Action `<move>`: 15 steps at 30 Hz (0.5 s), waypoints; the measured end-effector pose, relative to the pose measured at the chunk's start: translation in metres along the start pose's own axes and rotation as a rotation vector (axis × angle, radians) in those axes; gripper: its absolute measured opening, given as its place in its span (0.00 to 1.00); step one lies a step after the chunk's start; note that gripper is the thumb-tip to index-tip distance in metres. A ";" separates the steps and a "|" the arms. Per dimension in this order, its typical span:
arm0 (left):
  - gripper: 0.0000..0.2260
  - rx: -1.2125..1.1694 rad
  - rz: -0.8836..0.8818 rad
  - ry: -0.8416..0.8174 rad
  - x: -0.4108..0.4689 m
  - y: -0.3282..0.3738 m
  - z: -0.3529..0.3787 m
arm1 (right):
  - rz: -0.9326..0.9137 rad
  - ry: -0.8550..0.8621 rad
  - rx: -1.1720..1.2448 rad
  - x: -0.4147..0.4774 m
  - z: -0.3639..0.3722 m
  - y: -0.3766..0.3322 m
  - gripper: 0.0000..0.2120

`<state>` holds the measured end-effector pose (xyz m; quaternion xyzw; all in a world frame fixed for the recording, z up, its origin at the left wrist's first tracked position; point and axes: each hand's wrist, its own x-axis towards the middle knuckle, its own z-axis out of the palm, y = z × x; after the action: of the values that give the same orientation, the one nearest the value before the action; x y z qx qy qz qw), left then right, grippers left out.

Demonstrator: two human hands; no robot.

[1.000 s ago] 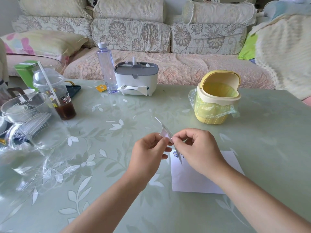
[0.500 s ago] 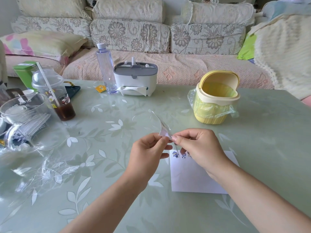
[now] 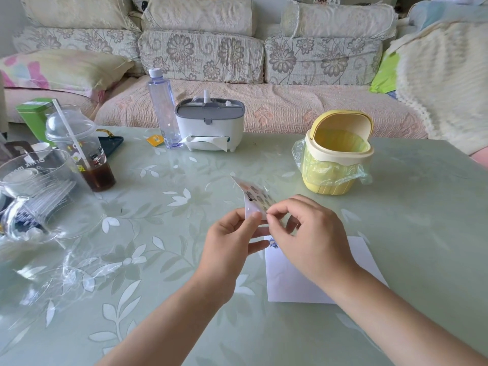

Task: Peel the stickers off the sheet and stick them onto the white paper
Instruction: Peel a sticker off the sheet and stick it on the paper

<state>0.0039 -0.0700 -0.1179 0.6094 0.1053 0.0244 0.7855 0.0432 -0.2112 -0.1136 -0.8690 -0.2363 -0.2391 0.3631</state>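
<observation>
At centre, the blurred sticker sheet (image 3: 254, 196) is pinched by fingers of the left hand (image 3: 232, 239) and the right hand (image 3: 309, 233). Lower right, the white paper (image 3: 287, 281) is partly hidden by the right hand on the floral counter (image 3: 158, 233), a sofa (image 3: 200, 56) behind.

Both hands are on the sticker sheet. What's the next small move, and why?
Probably draw the right hand away to peel off what it pinches. The left hand grips the sticker sheet, the right hand pinches at its lower edge beside the left thumb, and the white paper lies just below, a blue sticker already at its top edge.
</observation>
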 end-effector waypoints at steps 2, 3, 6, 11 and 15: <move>0.09 0.004 0.020 -0.003 -0.001 0.000 0.000 | 0.042 -0.015 0.056 0.000 0.001 -0.001 0.07; 0.09 0.009 0.034 -0.004 -0.001 0.000 -0.001 | 0.069 -0.021 0.077 0.000 0.002 -0.002 0.07; 0.08 0.028 0.067 0.001 -0.002 0.001 0.000 | 0.099 -0.016 0.104 0.003 0.001 0.000 0.06; 0.06 0.021 0.059 -0.002 -0.001 0.005 0.000 | -0.076 0.026 -0.049 0.002 -0.001 0.001 0.07; 0.07 0.052 0.090 0.025 -0.001 0.004 0.001 | -0.178 0.076 -0.130 0.002 0.000 0.003 0.07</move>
<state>0.0030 -0.0697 -0.1132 0.6335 0.0884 0.0647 0.7660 0.0469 -0.2129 -0.1140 -0.8566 -0.2825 -0.3179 0.2921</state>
